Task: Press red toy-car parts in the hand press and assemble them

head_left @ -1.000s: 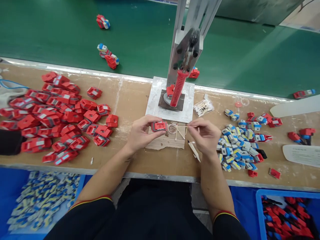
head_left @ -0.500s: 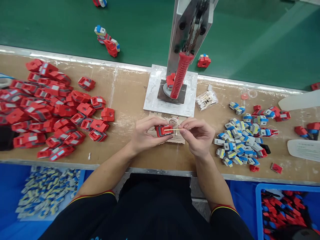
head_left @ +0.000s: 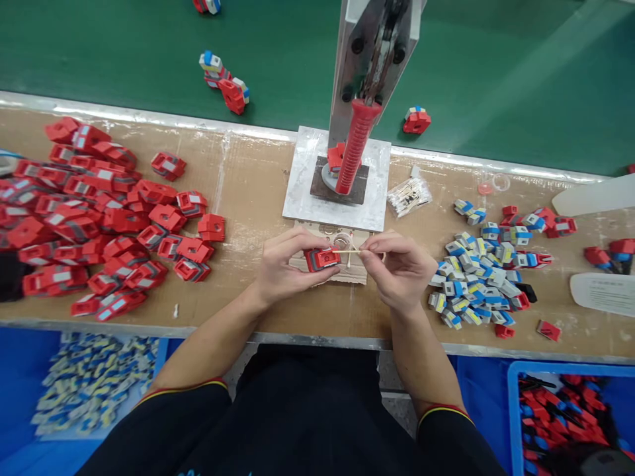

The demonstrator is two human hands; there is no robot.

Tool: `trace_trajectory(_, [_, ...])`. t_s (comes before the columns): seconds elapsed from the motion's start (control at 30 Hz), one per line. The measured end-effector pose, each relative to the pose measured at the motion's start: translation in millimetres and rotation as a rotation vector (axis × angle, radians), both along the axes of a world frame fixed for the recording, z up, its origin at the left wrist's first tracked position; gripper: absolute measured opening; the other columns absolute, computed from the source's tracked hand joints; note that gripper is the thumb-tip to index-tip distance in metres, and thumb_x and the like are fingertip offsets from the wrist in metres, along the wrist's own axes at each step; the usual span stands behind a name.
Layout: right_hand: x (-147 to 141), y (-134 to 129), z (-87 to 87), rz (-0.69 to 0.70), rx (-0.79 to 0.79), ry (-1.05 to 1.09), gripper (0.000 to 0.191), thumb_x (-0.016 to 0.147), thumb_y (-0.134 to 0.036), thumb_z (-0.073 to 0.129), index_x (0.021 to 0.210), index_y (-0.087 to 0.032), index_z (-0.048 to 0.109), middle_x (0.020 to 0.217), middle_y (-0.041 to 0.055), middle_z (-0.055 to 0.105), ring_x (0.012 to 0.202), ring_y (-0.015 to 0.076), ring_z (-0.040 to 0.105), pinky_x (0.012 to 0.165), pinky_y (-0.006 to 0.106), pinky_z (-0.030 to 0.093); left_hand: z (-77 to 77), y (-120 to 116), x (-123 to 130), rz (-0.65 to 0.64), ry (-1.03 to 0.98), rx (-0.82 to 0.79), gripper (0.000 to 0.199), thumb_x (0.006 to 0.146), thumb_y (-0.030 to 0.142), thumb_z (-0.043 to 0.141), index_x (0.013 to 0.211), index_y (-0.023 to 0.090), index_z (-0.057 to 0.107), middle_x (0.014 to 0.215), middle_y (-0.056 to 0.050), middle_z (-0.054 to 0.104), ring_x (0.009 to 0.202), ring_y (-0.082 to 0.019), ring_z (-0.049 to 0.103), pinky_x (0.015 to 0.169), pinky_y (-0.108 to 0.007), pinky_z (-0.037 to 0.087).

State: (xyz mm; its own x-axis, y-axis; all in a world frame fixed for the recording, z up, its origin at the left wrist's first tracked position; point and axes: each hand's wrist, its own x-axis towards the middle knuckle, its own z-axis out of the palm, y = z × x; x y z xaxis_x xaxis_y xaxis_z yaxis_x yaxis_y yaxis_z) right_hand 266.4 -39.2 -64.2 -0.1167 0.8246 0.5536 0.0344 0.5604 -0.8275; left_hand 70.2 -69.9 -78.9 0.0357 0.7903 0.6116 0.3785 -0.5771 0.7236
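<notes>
My left hand (head_left: 286, 263) is closed around a red plastic toy vehicle part (head_left: 321, 259), its hollow side turned up. Between thumb and fingertips, my right hand (head_left: 399, 268) pinches a thin cotton swab (head_left: 347, 251); the swab's left end reaches the red part's opening. Just behind both hands, a small clear round dish (head_left: 342, 240) sits on a piece of cardboard (head_left: 317, 229), and another swab (head_left: 348, 259) leans at it. Beyond stands a hand press with a red lever handle (head_left: 358, 149), a red part (head_left: 336, 157) under it.
Many red parts (head_left: 104, 211) are heaped at left, white-and-blue pieces (head_left: 471, 271) at right. A bag of cotton swabs (head_left: 409, 196) lies beside the press's metal base (head_left: 297, 198). Blue bins (head_left: 514, 410) hold more parts below the bench edge. Behind runs a green belt (head_left: 278, 66) carrying several assembled pieces.
My right hand has shifted slightly right, drawing the swab back so less of it overlaps the red part. On the green belt, the pieces have moved a little to the right.
</notes>
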Motion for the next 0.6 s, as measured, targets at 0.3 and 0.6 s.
trace_trajectory(0.3, [20, 13, 0.6, -0.009, 0.025, -0.08, 0.01, 0.089, -0.017, 0.078, 0.087, -0.026, 0.072, 0.076, -0.0014, 0.078, 0.062, 0.0139, 0.068, 0.054, 0.027, 0.05, -4.2, 1, -6, 0.041, 0.0, -0.028, 0.027, 0.082, 0.032, 0.092, 0.104, 0.023, 0.079, 0.098, -0.004, 0.081, 0.087, -0.017, 0.077, 0.078, -0.03, 0.064])
trace_trajectory(0.6, [19, 23, -13.4, 0.091, -0.007, -0.497, 0.013, 0.092, -0.016, 0.071, 0.082, -0.024, 0.073, 0.08, 0.0019, 0.08, 0.072, 0.0165, 0.073, 0.066, 0.03, 0.054, -8.7, 4, -14, 0.053, -0.06, -0.152, 0.034, 0.083, 0.034, 0.092, 0.112, 0.023, 0.079, 0.113, -0.008, 0.08, 0.104, -0.021, 0.078, 0.092, -0.035, 0.065])
